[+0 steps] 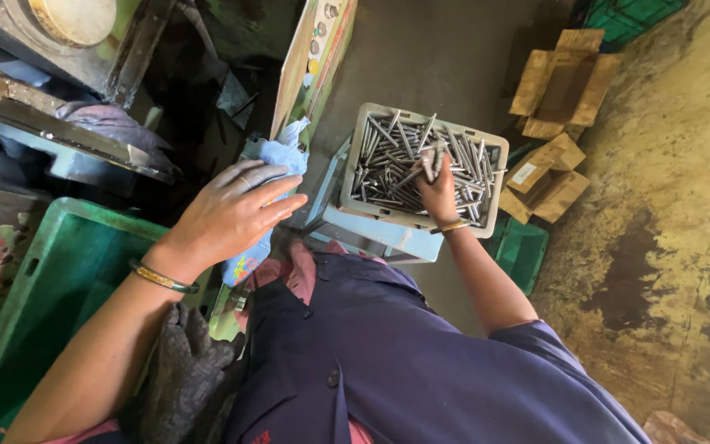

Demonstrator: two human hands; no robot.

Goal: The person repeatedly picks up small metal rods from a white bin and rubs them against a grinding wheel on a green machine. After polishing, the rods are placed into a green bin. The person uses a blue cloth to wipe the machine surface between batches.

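My right hand [439, 191] grips a few metal rods [431, 156] inside the grey crate [355, 160]. My left hand [236, 210], left of the crate, rests spread on blue cloth [283, 152]. I'd lift the rods straight up, gripped firmly.

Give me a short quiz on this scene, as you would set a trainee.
1. True or false: the right hand holds metal rods above the grey crate.
2. What does the left hand rest on? A) blue cloth B) cardboard box C) green crate
3. Fill in: each wrist bears a gold ____.

Key:
1. True; it grips a few rods over the crate full of them.
2. A; the blue cloth lies under the fingers, the green crate sits lower left, and the cardboard boxes stand beyond the grey crate.
3. Bangle.
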